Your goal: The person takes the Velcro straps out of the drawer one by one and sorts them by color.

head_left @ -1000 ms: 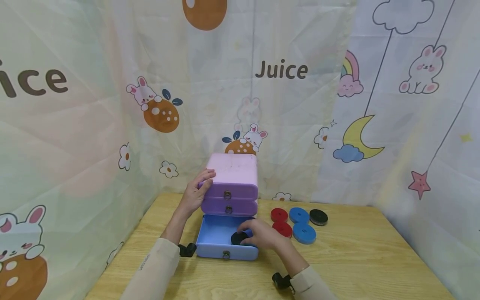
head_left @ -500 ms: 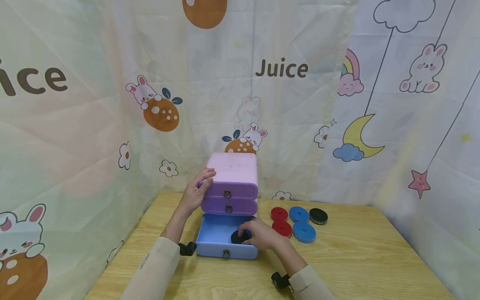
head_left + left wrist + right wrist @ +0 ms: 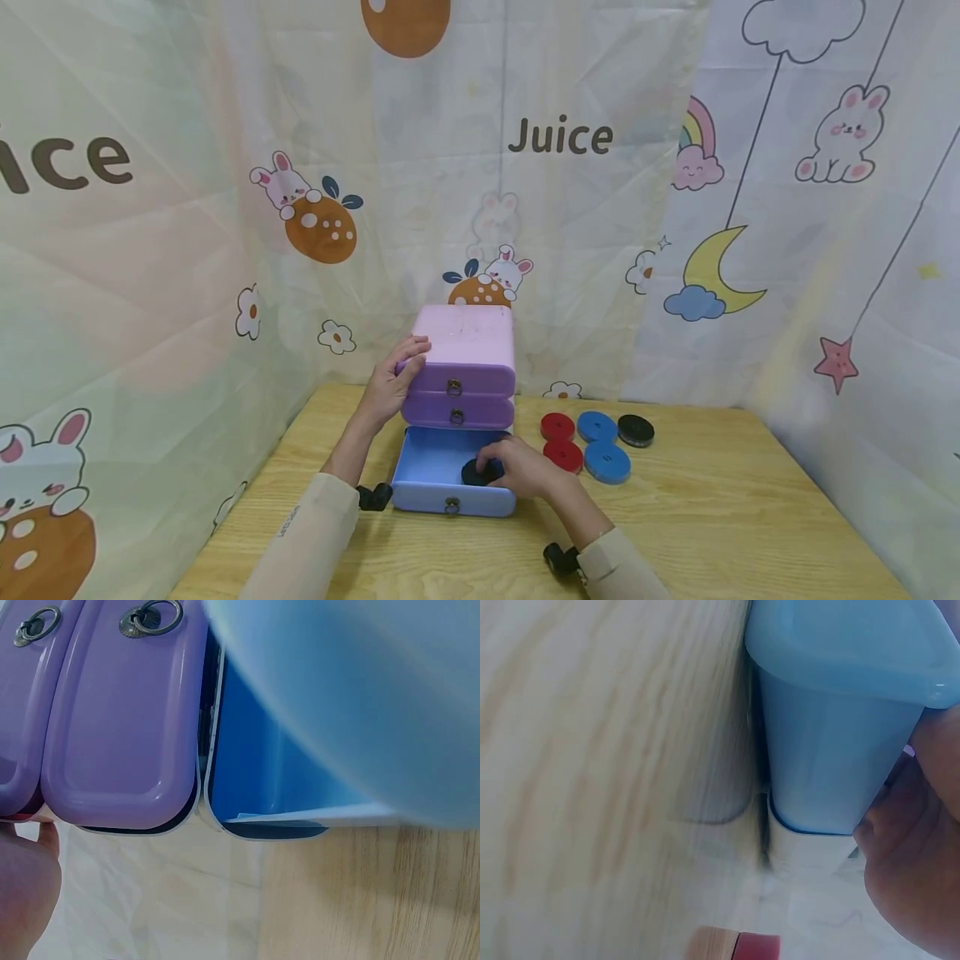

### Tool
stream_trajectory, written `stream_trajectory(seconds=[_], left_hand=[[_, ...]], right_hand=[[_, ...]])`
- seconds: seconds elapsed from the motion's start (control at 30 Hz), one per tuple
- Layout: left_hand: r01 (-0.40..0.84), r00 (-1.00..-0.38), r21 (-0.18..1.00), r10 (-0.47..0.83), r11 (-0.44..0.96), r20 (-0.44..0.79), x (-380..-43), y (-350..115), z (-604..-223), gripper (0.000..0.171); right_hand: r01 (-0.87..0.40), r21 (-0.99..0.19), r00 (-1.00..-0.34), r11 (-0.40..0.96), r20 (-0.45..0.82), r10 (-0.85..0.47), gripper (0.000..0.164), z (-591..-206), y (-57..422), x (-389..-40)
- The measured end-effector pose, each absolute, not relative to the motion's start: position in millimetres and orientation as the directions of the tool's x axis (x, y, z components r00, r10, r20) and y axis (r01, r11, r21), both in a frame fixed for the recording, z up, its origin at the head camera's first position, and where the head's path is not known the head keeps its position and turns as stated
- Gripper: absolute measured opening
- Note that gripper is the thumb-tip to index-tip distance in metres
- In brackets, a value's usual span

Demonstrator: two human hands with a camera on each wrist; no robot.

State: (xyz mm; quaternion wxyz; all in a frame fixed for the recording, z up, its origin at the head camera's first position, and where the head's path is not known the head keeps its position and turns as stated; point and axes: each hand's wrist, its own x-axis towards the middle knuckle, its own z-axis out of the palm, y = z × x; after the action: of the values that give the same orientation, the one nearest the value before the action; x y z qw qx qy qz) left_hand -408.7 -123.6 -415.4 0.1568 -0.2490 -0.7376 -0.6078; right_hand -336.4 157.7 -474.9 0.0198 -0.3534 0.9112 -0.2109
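Note:
In the head view, a small drawer cabinet (image 3: 465, 333) with a pink top and purple drawer fronts stands on the table. Its bottom drawer (image 3: 431, 454), blue, is pulled out. My left hand (image 3: 390, 383) rests against the cabinet's upper left corner, fingers lying over the top edge. My right hand (image 3: 525, 468) reaches over the blue drawer's right wall, its curled fingers pinching a black flat disc (image 3: 474, 473) inside. In the right wrist view, the drawer wall (image 3: 840, 750) hides the disc and fingertips. The left wrist view shows the ring pulls (image 3: 152, 619) on the purple fronts.
Right of the cabinet lie two red discs (image 3: 558, 427), two blue discs (image 3: 607, 462) and another black disc (image 3: 636, 431) on the wooden table (image 3: 712, 517). A printed curtain (image 3: 585, 250) hangs close behind the table and along both sides.
The right hand's fingers have settled slightly lower around the black disc, which has shifted a little left in the drawer. The left hand has stayed in place.

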Motion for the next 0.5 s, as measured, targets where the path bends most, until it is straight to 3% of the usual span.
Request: stream_trajectory(seconds=[0.33, 0.5], left_hand=[[0.554, -0.830, 0.821, 0.179, 0.140, 0.529, -409.0, -122.8, -413.8, 0.036], [0.557, -0.827, 0.820, 0.177, 0.131, 0.533, -409.4, -122.9, -415.5, 0.036]], right_hand=[[-0.660, -0.378, -0.733, 0.649, 0.133, -0.667, 0.019, -475.1, 158.6, -336.8], [-0.570, -0.477, -0.788, 0.669, 0.085, -0.610, 0.021, -470.4, 162.4, -335.3]])
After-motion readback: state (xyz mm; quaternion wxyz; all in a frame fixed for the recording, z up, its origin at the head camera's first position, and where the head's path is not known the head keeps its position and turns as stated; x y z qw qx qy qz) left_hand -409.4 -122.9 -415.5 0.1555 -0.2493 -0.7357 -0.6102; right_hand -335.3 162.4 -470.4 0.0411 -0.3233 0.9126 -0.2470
